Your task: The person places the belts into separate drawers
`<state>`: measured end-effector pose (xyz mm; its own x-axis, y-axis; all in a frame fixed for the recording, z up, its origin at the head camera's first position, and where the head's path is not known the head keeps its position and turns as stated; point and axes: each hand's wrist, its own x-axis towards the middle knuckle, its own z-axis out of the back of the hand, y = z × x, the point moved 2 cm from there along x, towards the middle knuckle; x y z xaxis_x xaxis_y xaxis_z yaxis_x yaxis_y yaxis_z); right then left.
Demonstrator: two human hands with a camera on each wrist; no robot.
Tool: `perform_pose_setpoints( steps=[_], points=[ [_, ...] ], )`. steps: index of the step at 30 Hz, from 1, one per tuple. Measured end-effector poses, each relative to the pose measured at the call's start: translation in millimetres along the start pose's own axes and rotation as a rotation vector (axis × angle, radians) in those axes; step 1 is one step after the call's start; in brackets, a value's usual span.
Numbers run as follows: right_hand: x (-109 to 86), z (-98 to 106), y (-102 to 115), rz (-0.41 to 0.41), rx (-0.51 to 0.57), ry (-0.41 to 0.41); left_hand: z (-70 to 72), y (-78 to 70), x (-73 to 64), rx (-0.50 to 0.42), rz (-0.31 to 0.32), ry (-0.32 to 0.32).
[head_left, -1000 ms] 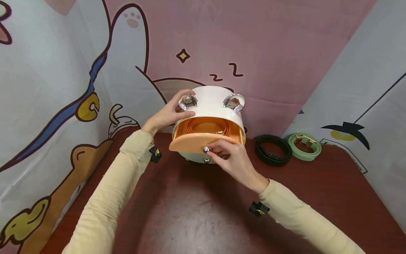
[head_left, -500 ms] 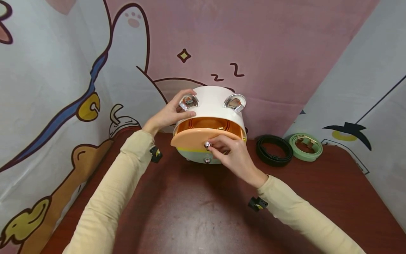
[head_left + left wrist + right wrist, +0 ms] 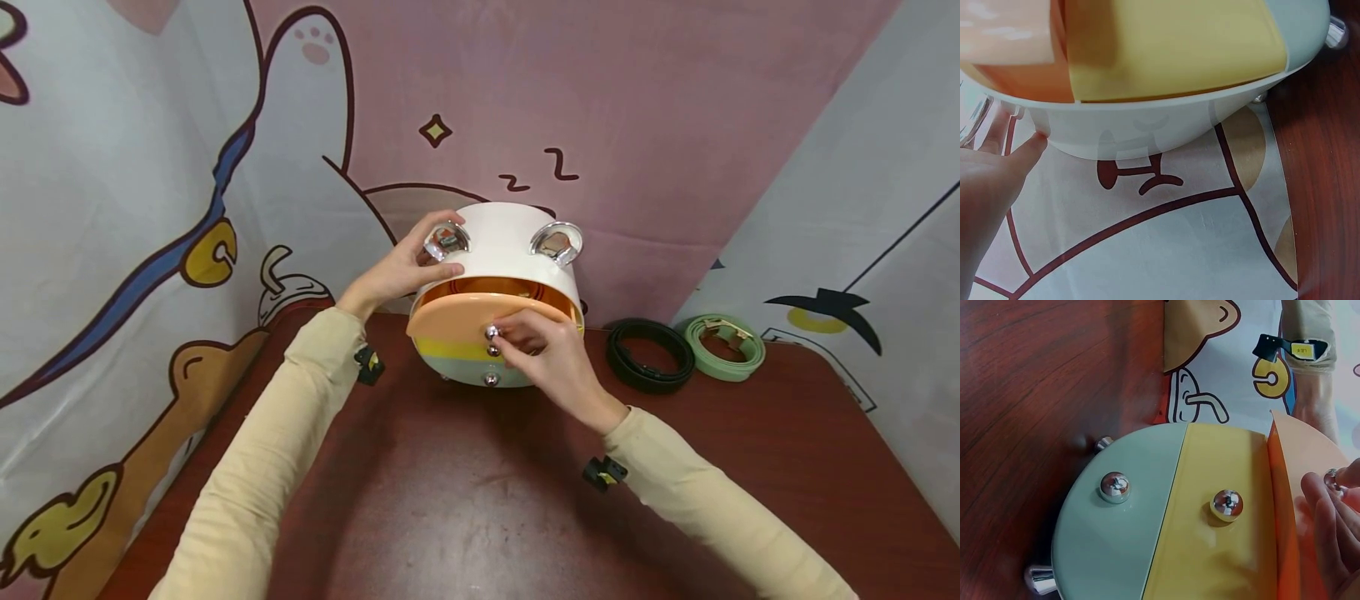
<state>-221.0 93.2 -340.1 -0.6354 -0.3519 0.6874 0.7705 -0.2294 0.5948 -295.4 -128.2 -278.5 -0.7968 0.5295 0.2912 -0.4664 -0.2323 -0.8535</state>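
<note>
A small drawer cabinet [image 3: 506, 233] with a white shell and silver ears [image 3: 561, 237] stands at the back of the table. Its top drawer [image 3: 450, 318], orange with a peach front, is partly pulled out. Only a sliver of the coiled orange belt [image 3: 467, 286] inside shows. My right hand [image 3: 558, 358] pinches the drawer's silver knob [image 3: 1331, 480]. At the cabinet's upper left, my left hand [image 3: 401, 271] grips the shell around the ear, thumb [image 3: 1034, 147] on the white surface. Below, the yellow drawer [image 3: 1204, 550] and the grey-green drawer [image 3: 1129, 537] are closed.
On the table [image 3: 442, 508], right of the cabinet, lie a coiled black belt [image 3: 621, 360] and a coiled light-green belt [image 3: 716, 365] with a gold buckle. A cloth printed with cartoons [image 3: 637, 108] hangs close behind the cabinet and along the sides.
My right hand has pushed the top drawer inward, away from me, so less of the orange belt shows and the yellow drawer has come into view. My left hand has stayed at the ear.
</note>
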Motion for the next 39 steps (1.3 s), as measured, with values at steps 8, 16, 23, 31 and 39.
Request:
perform_pose_setpoints(
  steps=[8, 16, 23, 31, 39],
  points=[
    [2.6, -0.2, -6.3, -0.009, 0.015, -0.008, 0.2, -0.4, -0.2, 0.029, -0.007, -0.004],
    [6.8, 0.5, -10.5, -0.023, 0.008, -0.018, 0.5, 0.9, 0.3, 0.027, -0.038, -0.008],
    [10.1, 2.5, -15.3, -0.020, -0.031, -0.024, 0.4, 0.8, 0.2, 0.002, -0.022, -0.004],
    [13.4, 3.2, -22.9, -0.042, -0.041, -0.052, 1.0, 5.4, 1.9, 0.010, -0.020, -0.015],
    [12.6, 3.1, -25.2, -0.057, -0.032, -0.053, 0.5, 1.5, -0.2, 0.023, -0.009, -0.014]
  ],
)
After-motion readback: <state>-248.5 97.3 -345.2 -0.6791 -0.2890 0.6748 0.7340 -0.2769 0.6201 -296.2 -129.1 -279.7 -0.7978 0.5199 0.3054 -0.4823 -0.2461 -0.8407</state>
